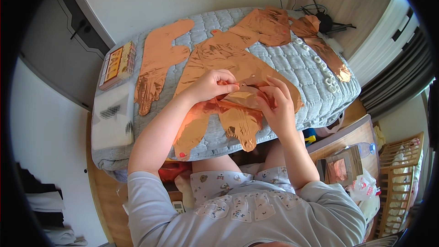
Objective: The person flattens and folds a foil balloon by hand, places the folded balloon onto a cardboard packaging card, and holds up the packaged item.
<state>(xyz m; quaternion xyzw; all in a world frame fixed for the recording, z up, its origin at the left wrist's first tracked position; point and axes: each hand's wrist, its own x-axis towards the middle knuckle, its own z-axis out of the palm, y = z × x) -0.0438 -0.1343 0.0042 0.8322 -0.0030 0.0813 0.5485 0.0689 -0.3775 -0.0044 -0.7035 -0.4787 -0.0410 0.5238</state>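
Observation:
Flat copper-coloured foil balloons lie spread over a grey quilted bed [315, 105]. My left hand [214, 86] pinches the edge of one foil balloon [243, 97] between thumb and fingertips. On the other side of the same balloon, my right hand [278, 105] grips the foil with bent fingers. The foil between the hands is wrinkled and shiny, and its lower end hangs toward my lap. Beneath and beyond it spreads a larger foil sheet [228, 59]. Another flat foil balloon [160, 50] lies farther left, apart from my hands.
Several small white rings [324, 66] run along the bed's right side. A box [117, 66] and a clear plastic bag [113, 116] lie at the left edge. A black device with antennas [324, 20] sits at the far right corner. A side table [366, 132] stands at the right.

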